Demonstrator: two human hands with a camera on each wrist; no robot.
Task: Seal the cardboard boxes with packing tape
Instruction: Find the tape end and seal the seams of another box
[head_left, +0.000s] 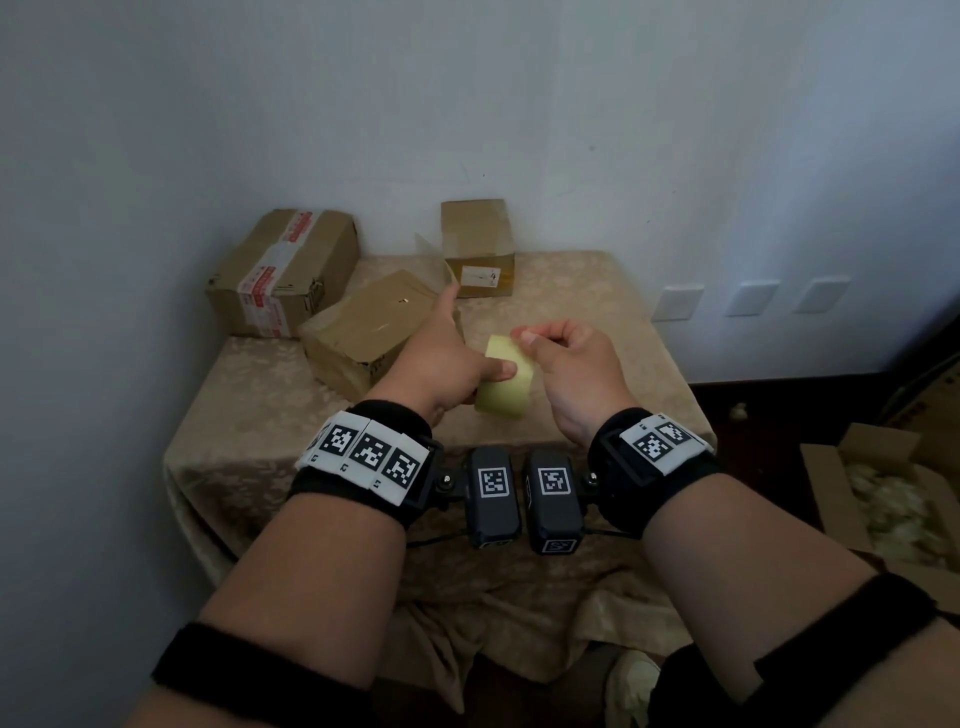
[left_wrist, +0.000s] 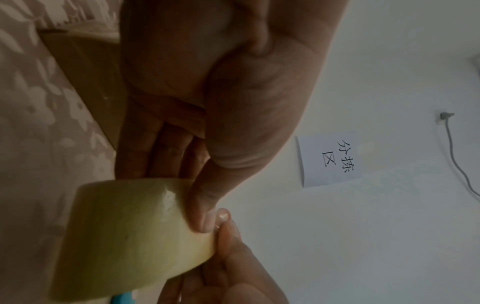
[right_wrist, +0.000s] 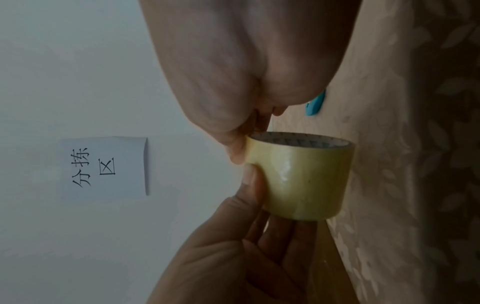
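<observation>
Beige patterned tablecloth (head_left: 597, 291) against white wall (head_left: 467, 93), paper sign (right_wrist: 103, 167).

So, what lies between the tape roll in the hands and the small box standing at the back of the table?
In the head view, only bare patterned tablecloth lies between the tape roll and the small box.

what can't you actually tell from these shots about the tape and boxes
- Loose end of the tape roll: unclear whether it is lifted; the right hand picks at the roll's edge and its fingertips cover the spot in all views.
- Blue object: mostly hidden behind the right hand in the right wrist view; cut off by the bottom edge in the left wrist view.
- Label on the far box: too small in the head view.
- Nearest box: the left hand covers its near corner.
</observation>
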